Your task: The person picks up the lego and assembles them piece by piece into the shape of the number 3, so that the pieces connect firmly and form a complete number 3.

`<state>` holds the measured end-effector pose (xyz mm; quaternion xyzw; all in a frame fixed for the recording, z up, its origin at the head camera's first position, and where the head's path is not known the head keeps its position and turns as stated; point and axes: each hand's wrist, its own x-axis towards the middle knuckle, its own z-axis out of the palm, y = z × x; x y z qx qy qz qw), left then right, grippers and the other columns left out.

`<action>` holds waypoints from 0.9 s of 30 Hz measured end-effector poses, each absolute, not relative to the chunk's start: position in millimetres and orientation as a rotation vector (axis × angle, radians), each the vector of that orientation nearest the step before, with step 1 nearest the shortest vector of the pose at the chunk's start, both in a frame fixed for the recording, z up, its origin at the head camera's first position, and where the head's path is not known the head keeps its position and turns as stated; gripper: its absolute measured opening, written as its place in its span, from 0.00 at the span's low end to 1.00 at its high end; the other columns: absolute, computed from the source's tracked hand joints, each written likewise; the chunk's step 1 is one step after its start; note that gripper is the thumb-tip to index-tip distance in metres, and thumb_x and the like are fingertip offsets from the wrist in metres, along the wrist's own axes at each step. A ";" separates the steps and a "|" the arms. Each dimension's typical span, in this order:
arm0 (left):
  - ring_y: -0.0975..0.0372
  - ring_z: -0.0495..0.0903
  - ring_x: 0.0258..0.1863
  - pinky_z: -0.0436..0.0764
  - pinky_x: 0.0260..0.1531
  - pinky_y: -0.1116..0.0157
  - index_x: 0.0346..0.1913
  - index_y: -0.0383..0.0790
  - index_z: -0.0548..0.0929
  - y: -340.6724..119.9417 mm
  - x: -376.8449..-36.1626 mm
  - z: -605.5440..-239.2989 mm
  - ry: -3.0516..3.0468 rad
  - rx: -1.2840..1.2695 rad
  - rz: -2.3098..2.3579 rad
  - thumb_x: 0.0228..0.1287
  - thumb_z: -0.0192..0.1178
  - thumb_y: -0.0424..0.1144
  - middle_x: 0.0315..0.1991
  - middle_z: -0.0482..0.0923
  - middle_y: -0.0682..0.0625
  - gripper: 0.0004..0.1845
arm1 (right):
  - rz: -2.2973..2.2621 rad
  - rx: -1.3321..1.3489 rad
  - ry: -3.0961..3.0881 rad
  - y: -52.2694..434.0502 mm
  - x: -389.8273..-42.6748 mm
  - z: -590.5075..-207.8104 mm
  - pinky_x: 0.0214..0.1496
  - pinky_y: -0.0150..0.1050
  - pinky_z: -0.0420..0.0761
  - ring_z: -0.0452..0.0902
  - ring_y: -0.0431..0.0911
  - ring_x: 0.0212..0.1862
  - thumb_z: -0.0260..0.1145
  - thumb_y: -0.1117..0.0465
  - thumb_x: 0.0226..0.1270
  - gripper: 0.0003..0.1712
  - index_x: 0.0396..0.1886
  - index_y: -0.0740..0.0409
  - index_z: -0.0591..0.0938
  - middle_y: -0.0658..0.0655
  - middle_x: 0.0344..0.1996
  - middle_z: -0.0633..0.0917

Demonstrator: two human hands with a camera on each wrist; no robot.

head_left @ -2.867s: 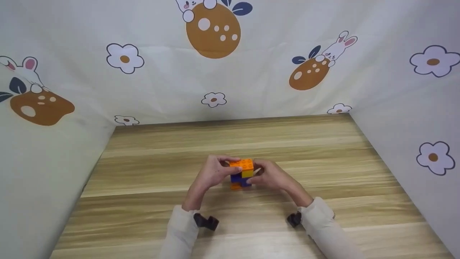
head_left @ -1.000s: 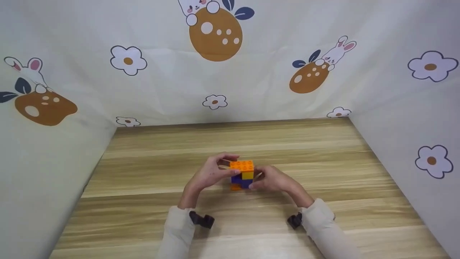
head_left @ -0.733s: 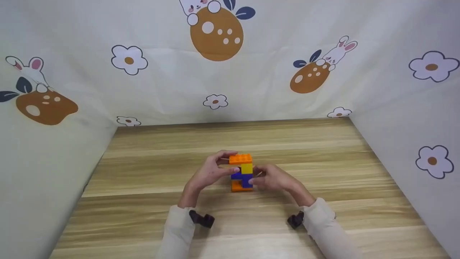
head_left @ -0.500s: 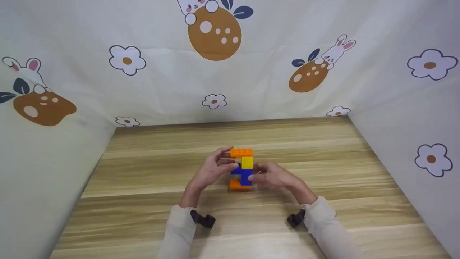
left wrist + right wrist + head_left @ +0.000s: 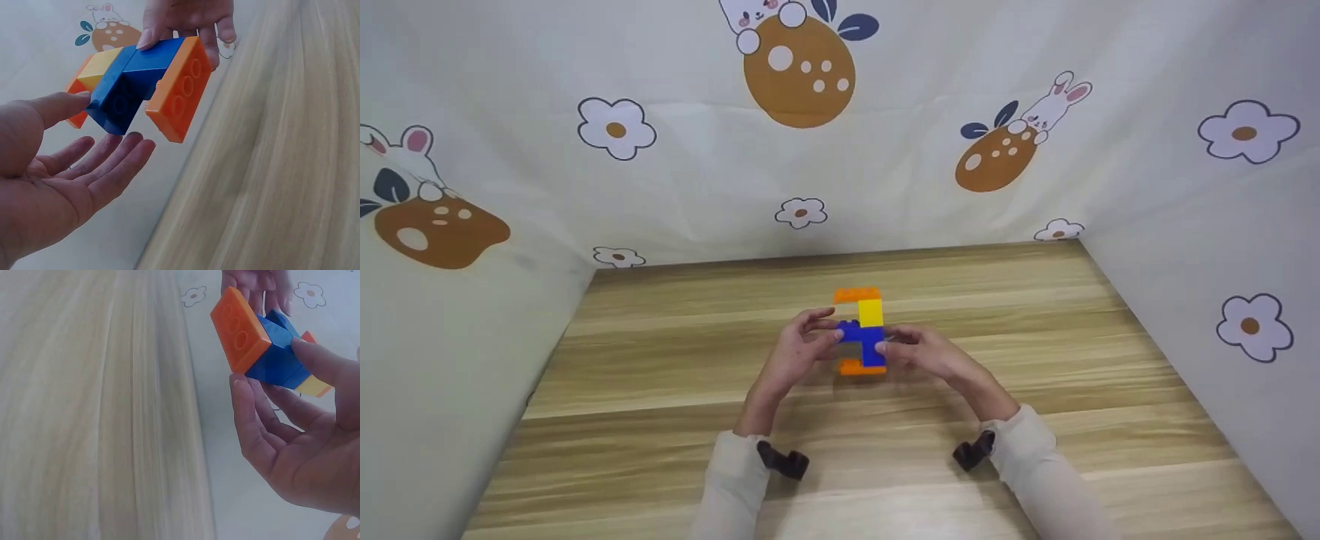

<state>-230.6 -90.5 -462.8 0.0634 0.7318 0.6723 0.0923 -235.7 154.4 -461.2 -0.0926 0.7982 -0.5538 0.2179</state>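
Note:
Toy building bricks are joined into one stack. An orange brick (image 5: 856, 295) tops a yellow brick (image 5: 871, 313), with blue bricks (image 5: 873, 337) below, one jutting left, and a flat orange brick (image 5: 855, 368) at the base. The base's hollow underside shows in both wrist views, so the stack is held up off the table. My right hand (image 5: 941, 354) pinches the blue part from the right, thumb in front, fingers behind. At the jutting blue brick, my left hand (image 5: 795, 351) touches with the thumb tip; its other fingers (image 5: 112, 185) extend loosely, apart from the bricks.
The wood-grain table (image 5: 675, 450) lies beneath both hands. Pale cloth walls (image 5: 697, 172) printed with flowers and rabbits enclose its back and sides. Each sleeve cuff carries a black camera mount (image 5: 784, 460).
The stack has risen off the table and tipped, so its front side shows rather than its studded top. Both hands have moved up with it, the left fingers loosening from the top.

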 end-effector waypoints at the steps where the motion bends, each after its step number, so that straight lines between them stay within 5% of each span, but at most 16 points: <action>1: 0.48 0.83 0.57 0.84 0.53 0.52 0.68 0.34 0.72 -90.9 -230.8 -463.2 2.172 0.190 2.008 0.70 0.63 0.39 0.61 0.78 0.36 0.27 | -1.541 -0.249 2.209 153.5 -236.5 -460.7 0.60 0.51 0.81 0.81 0.57 0.56 0.66 0.45 0.69 0.37 0.69 0.62 0.73 0.64 0.58 0.83; 8: 0.44 0.81 0.60 0.84 0.53 0.52 0.67 0.33 0.74 -91.2 -231.8 -464.5 2.117 0.182 2.068 0.69 0.63 0.35 0.64 0.75 0.35 0.25 | -1.620 -0.268 2.159 149.0 -244.7 -456.0 0.62 0.55 0.79 0.83 0.49 0.49 0.62 0.49 0.73 0.34 0.70 0.67 0.71 0.66 0.56 0.84; 16: 0.48 0.81 0.61 0.83 0.55 0.57 0.73 0.38 0.67 -90.1 -230.9 -468.1 2.126 0.229 2.007 0.64 0.68 0.35 0.73 0.67 0.38 0.35 | -1.683 -0.146 2.135 141.5 -251.2 -452.9 0.62 0.54 0.80 0.83 0.45 0.44 0.62 0.50 0.74 0.33 0.70 0.66 0.71 0.64 0.52 0.86; 27: 0.48 0.77 0.65 0.80 0.61 0.57 0.76 0.39 0.62 -88.5 -233.1 -479.9 2.158 0.188 1.913 0.64 0.65 0.28 0.75 0.64 0.39 0.38 | -1.705 -0.112 2.133 134.0 -257.6 -467.1 0.62 0.51 0.81 0.84 0.49 0.54 0.63 0.54 0.74 0.31 0.71 0.64 0.71 0.68 0.59 0.83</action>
